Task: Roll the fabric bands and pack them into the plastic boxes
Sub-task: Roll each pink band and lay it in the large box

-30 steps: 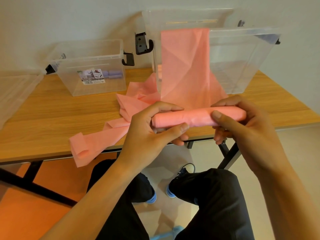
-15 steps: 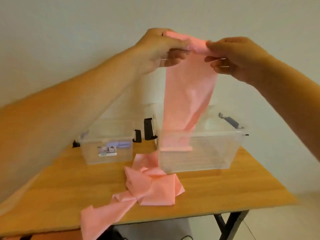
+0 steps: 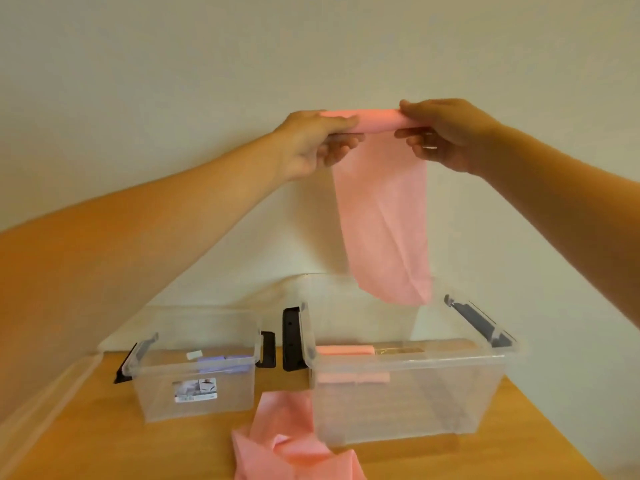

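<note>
High in front of the wall I hold a pink fabric band (image 3: 382, 216), its top wound into a roll. My left hand (image 3: 313, 142) grips the roll's left end and my right hand (image 3: 446, 131) grips its right end. The band's loose tail hangs down to just above the large clear plastic box (image 3: 415, 393). A rolled pink band (image 3: 344, 350) lies inside that box at its back left. The small clear box (image 3: 194, 372) to the left holds purple rolls (image 3: 225, 362). More pink fabric (image 3: 294, 448) lies crumpled on the table in front of the boxes.
The wooden table (image 3: 104, 438) stands against a plain wall. Both boxes are open, with black latches at their sides. A clear lid (image 3: 41, 393) leans at the table's left edge.
Both hands have raised the roll from lap height to high above the boxes, then lowered it a little. The tail has lifted out of the large box and now hangs free.
</note>
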`<state>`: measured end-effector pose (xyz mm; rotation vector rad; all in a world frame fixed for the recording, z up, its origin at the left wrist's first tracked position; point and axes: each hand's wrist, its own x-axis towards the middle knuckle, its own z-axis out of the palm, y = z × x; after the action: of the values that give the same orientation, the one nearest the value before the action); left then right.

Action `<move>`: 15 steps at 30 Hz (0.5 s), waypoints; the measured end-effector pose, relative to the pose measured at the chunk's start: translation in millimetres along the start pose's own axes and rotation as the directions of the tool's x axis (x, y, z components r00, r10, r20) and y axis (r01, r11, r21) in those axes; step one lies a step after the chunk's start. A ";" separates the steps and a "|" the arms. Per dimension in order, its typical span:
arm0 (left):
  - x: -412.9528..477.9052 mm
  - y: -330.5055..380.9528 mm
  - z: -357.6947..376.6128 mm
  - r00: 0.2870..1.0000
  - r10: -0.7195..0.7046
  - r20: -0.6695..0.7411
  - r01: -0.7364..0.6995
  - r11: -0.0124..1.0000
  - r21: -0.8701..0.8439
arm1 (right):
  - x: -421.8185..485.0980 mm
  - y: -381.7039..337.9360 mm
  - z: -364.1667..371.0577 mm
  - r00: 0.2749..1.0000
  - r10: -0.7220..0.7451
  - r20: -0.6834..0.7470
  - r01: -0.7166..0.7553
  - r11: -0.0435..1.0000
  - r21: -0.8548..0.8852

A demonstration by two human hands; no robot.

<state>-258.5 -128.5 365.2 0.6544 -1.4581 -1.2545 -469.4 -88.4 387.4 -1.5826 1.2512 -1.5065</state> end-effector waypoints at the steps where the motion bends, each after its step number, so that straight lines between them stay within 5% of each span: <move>1: -6.6 -4.4 0.4 1.000 -0.009 0.000 0.009 1.000 -0.010 | -4.5 5.6 1.1 1.000 0.020 0.011 -0.020 0.999 0.030; 15: -205.6 -113.6 -14.0 0.980 -0.199 0.017 0.199 0.980 0.009 | -199.1 118.6 31.4 0.949 0.264 0.172 -0.282 0.955 0.088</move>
<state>-209.7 14.9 185.1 0.8120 -1.4396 -1.4117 -445.5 45.2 197.0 -1.3634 1.2172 -1.2294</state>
